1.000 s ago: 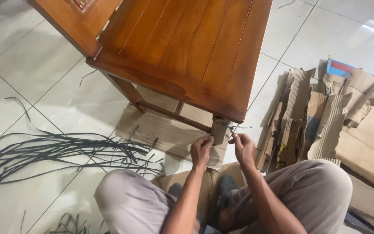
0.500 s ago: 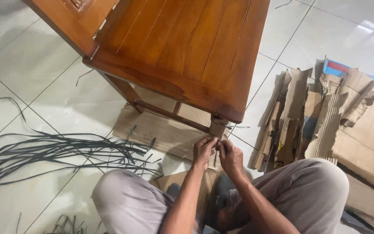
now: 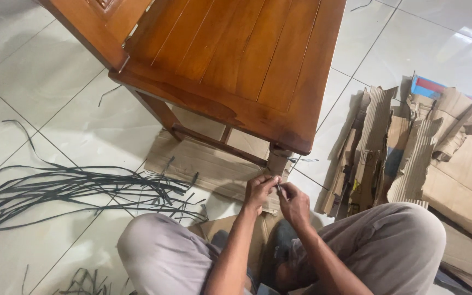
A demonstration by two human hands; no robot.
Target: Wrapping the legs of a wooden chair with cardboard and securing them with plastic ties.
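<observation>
I sit on the floor in front of a brown wooden chair point(image 3: 236, 60). Its front leg point(image 3: 277, 161) is wrapped in cardboard. My left hand point(image 3: 259, 191) and my right hand point(image 3: 295, 203) meet just below that leg. Both pinch a thin dark strap point(image 3: 277, 187) between their fingertips. The strap's run around the leg is mostly hidden by my fingers. A flat sheet of cardboard point(image 3: 203, 164) lies under the chair beside the leg.
A loose bundle of dark straps point(image 3: 66, 191) spreads over the white tiled floor at the left. Torn corrugated cardboard pieces point(image 3: 405, 158) are piled at the right, with a blue and red box point(image 3: 430, 86) behind them. My knees fill the bottom of the view.
My hands came together from either side of the wrapped leg and dropped slightly lower. They now pinch the strap at one spot.
</observation>
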